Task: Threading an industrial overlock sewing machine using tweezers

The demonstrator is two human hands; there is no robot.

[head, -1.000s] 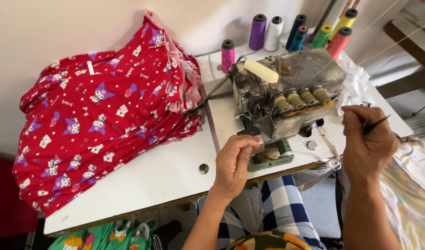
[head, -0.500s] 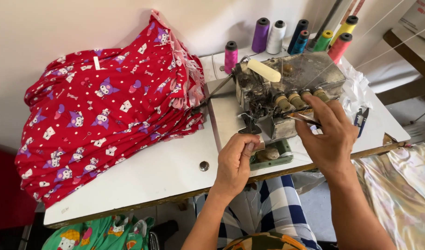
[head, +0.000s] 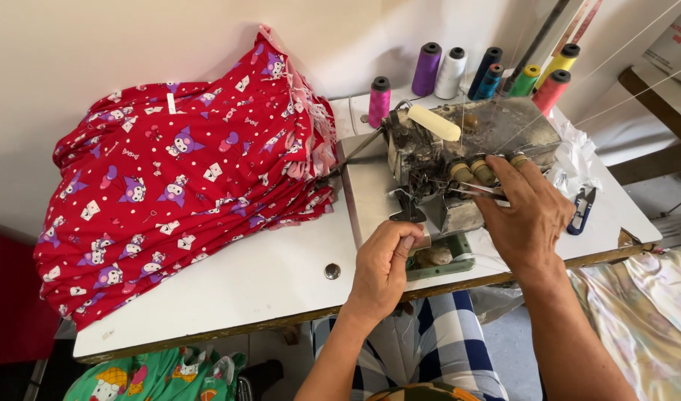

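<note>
From my feed the room's pretty plain: a bare cream wall [head: 132,52] runs behind everything, well past the fingertips, lit by soft daylight with no harsh shadows. A white table [head: 229,289] with a worn wooden edge sits under the fingers. Up and to the right of the fingers I can see a dark wooden frame [head: 656,93], some furniture I can't make out. Below the table edge, near side of the fingers, grey floor [head: 515,349] shows.
</note>
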